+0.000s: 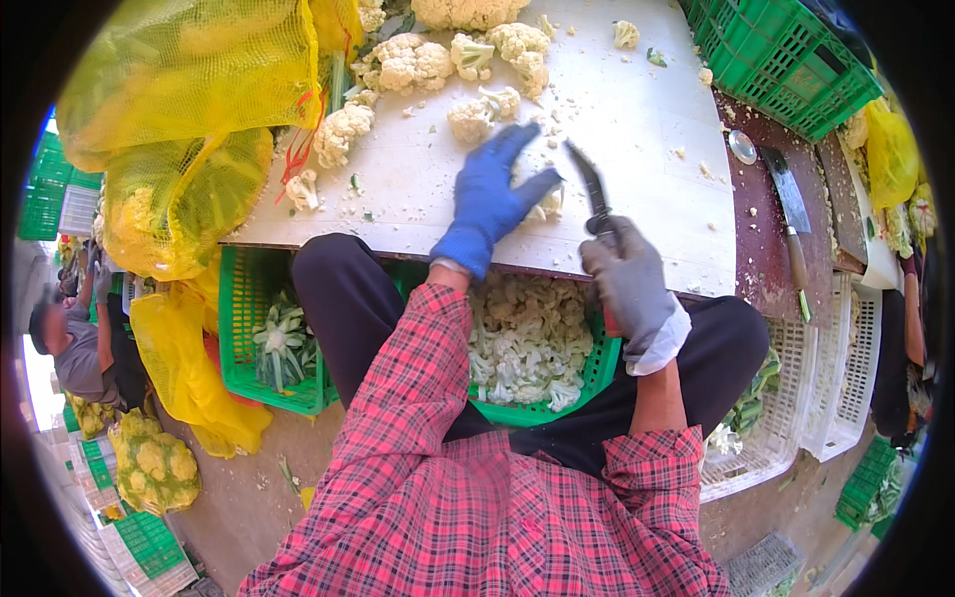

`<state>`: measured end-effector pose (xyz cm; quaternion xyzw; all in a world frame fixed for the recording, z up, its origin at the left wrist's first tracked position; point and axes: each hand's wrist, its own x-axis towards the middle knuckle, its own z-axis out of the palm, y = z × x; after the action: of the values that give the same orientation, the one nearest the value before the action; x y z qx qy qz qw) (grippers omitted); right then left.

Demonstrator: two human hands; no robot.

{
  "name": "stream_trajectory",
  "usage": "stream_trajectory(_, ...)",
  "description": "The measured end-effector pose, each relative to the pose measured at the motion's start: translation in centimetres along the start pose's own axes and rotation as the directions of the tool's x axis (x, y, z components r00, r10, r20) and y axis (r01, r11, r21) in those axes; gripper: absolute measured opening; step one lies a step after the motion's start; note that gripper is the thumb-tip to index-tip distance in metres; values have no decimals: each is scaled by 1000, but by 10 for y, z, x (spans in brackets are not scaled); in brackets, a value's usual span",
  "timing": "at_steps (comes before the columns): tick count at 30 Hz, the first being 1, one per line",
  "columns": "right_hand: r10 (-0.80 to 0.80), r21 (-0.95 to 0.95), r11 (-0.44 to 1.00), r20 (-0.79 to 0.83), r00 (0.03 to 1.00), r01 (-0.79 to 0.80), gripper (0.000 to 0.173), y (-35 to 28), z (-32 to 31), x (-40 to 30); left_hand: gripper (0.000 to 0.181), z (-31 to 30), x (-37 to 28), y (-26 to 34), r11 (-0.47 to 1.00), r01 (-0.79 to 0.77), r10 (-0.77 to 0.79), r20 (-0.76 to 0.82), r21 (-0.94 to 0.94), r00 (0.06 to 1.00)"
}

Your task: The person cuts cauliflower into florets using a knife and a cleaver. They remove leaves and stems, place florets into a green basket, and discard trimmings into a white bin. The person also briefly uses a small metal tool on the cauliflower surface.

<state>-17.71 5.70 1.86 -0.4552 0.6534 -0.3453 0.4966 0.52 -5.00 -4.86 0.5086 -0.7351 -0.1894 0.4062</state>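
My left hand (494,195), in a blue knit glove, is over the white tabletop (642,142) with thumb and fingers spread and nothing gripped. Just beyond its fingertips lie cauliflower florets (471,121). A small cauliflower piece (550,205) is partly hidden below the thumb. In a grey glove, my right hand (633,274) grips a knife with a dark curved blade (589,175), its tip pointing away from me. Beneath the table edge, between my knees, a green plastic crate (597,366) holds many cut florets (526,343).
Yellow mesh sacks (201,74) crowd the left side. A cleaver (787,194) and a metal lid-like disc (741,147) rest on the dark red board at right. Another green crate (783,63) stands behind them. White crates (791,403) sit by my right knee. A person (82,343) works far left.
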Motion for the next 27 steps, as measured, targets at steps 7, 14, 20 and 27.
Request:
stream_trajectory(7,-64,406,904,-189,980,137,31,-7,-29,-1,38,14,-32,36,957,-246,146,481,153,865)
stream_trajectory(14,-45,403,911,-116,992,88,31,-19,-25,-14,61,-40,4,9,1000,3,-3,-58,6,998)
stream_trajectory(20,-48,350,935,-48,998,62,31,-10,-4,-2,59,-23,38,-64,974,202,-181,-180,107,967)
stream_trajectory(27,-181,-68,981,-4,984,180,37,12,38,3,53,-22,-34,-32,724,302,-328,76,-620,942)
